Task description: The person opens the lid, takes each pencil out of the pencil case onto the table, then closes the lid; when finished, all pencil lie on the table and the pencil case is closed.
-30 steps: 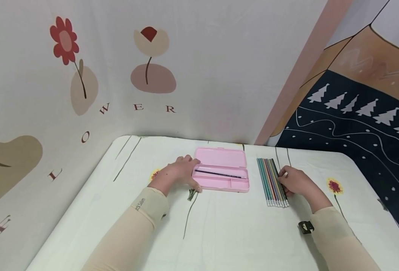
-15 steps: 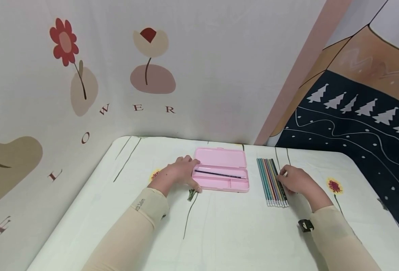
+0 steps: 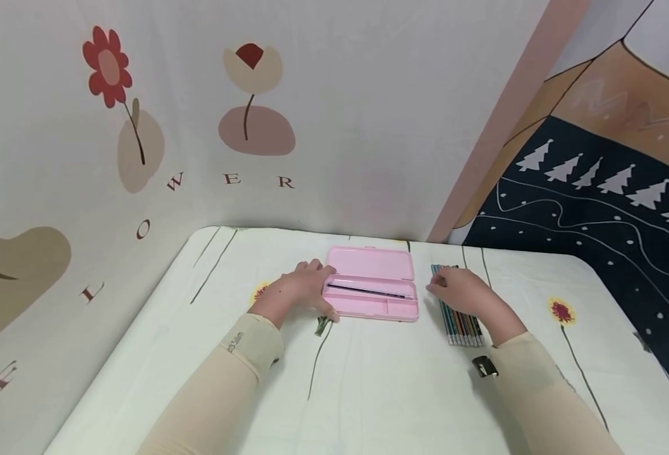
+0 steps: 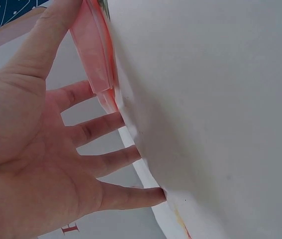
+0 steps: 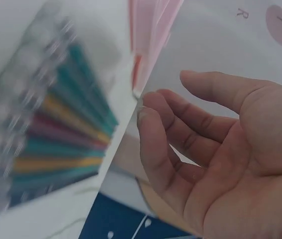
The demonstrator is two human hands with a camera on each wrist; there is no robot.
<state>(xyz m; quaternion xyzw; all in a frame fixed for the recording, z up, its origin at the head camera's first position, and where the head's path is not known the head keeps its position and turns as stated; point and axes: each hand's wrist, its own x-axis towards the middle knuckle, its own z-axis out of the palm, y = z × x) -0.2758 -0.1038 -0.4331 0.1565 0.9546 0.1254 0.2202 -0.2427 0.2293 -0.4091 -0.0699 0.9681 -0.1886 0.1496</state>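
Note:
A pink pencil case (image 3: 371,264) lies with its lid back on the table. One dark pencil (image 3: 366,291) rests in its long upper compartment. My left hand (image 3: 304,287) is at the case's left end, thumb by the near corner; the left wrist view shows straight, spread fingers and the thumb against the pink case (image 4: 92,55). Over a row of several pencils (image 3: 464,332) right of the case is my right hand (image 3: 467,296), hiding their upper part. In the right wrist view, its loosely bent fingers (image 5: 153,134) hold nothing, thumb apart, beside the blurred pencils (image 5: 68,117).
A white cloth with printed sunflowers (image 3: 561,311) covers the table (image 3: 379,392). Behind it hangs a pale curtain (image 3: 357,126) with flower prints, and a dark blue tree-patterned cloth (image 3: 590,208) is at the right. A small black device (image 3: 484,366) sits at the right sleeve.
My right hand has moved left from the black pencil at the row's right edge to above the row's left side. The left hand and the case have stayed put.

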